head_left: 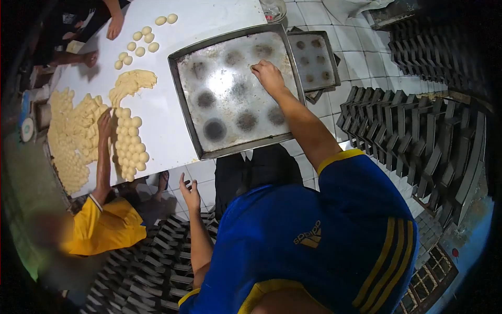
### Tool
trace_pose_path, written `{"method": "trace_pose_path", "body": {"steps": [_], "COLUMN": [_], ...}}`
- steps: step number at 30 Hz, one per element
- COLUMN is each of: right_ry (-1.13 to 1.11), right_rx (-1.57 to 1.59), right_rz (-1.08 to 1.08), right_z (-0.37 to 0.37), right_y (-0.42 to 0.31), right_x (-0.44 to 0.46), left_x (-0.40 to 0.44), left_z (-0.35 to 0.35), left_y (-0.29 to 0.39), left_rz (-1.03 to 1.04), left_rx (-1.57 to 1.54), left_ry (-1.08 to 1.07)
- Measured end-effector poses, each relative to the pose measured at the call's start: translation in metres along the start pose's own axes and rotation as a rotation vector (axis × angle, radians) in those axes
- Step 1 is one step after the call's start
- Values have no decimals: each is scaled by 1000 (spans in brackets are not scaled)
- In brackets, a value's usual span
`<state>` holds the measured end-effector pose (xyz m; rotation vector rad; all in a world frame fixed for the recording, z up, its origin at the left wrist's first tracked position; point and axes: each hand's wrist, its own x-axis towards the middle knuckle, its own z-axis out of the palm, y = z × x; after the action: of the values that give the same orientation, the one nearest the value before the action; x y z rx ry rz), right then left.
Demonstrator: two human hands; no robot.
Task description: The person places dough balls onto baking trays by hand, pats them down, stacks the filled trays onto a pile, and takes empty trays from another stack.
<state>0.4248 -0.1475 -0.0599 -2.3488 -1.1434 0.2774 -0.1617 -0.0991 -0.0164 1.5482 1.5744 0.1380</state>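
"White tabletop [162,112], broad metal tray [225,112] at its right end: which hand is nearer?"

"The right hand [270,78], over the tray's far right part, fingertips together; whether the grip pinches anything, one cannot tell"

"And the left hand [192,198]?"

"Fingers apart, off the tray's near left corner, with dough balls [130,144] farther left, their long cluster pointing away from the wearer"
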Motion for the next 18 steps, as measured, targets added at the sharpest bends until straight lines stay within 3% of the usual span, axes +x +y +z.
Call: {"method": "trace_pose_path", "body": {"steps": [4,6,7,9,11,14,16,18], "right_ry": [-34,-310,-304,-411,-324,-233,-130,-95], "right_rx": [-46,386,385,1146,1069,797,432,363], "right_rz": [-81,122,123,405,352,269,43,-25], "right_z": [-10,-27,-39,-61,-59,-54,-44,-30], "right_y": [-1,2,2,2,11,2,-10,-8], "right_x": [-1,2,0,-14,-27,-40,-31,-17], "left_x": [3,6,8,4,9,6,5,6], "left_z": [2,2,2,-1,3,2,1,-2], "left_y": [18,24,29,41,41,22,27,27], "left_rz": [20,16,8,-11,-38,104,33,39], "left_rx": [28,26,23,15,4,118,195,201], "left_ry": [-17,-16,-15,-25,-28,-23,-104,-105]}}
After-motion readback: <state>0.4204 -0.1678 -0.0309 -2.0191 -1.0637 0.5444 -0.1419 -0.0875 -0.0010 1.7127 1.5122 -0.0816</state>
